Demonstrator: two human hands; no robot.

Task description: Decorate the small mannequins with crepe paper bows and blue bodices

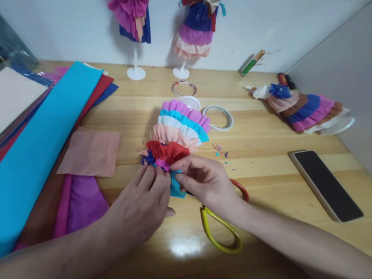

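Observation:
In the middle of the table lies a small ruffled paper dress (177, 129), with frilled tiers of purple, blue, white and peach below a red top. A crumpled dark blue and magenta bit sits on the red part, and a teal paper piece (176, 185) sticks out toward me. My left hand (146, 198) is closed on the top end of the dress, its fingertips bent over the magenta bit. From the other side, my right hand (203, 177) pinches the paper beside it between thumb and index finger. Scissors (223, 233) with yellow and red handles lie partly under my right hand.
Colored paper sheets (39, 135) are stacked at left, beside a pink paper square (93, 152). Behind are tape rolls (228, 118) and two paper dresses on stands (181, 72). Another dress (309, 107), a phone (329, 184) and paper scraps (221, 150) lie to the right.

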